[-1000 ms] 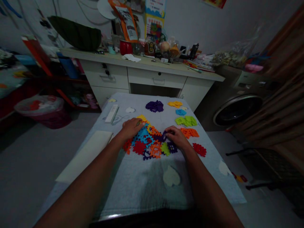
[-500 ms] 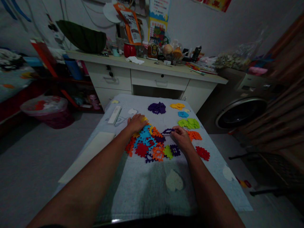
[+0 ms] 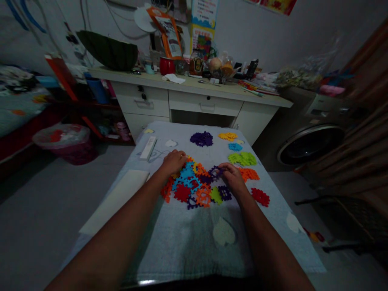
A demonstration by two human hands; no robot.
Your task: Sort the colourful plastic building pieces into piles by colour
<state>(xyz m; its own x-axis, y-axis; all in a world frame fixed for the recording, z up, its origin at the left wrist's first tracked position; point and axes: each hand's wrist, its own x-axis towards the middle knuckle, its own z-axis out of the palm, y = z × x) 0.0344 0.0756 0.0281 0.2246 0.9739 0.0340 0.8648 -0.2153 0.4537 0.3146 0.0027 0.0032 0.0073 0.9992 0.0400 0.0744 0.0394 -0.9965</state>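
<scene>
My right hand (image 3: 233, 178) pinches a purple interlocking puzzle piece (image 3: 215, 172) with an open centre, tilted over the right side of a mixed heap. At the heap's upper left edge, my left hand (image 3: 175, 161) has its fingers curled down among the pieces; what they grip, if anything, is hidden. Between the hands lie blue pieces (image 3: 186, 173), a red piece (image 3: 182, 193), an orange piece (image 3: 203, 196) and a yellow piece partly covered. Along the heap's near right side are a green piece (image 3: 216, 195) and a purple window-like piece (image 3: 224, 193).
Single-colour piles lie beyond and to the right: purple (image 3: 201, 138), yellow (image 3: 228, 136), blue (image 3: 235, 147), green (image 3: 242, 158), orange (image 3: 249, 174) and red (image 3: 260, 197). A white box (image 3: 148, 148) and a pale board (image 3: 117, 200) are at left. A drawer desk (image 3: 197, 87) stands behind.
My left hand's fingers have gone from spread over the heap to curled at its edge. The purple piece in my right hand has turned, showing its open face. The view has shifted slightly.
</scene>
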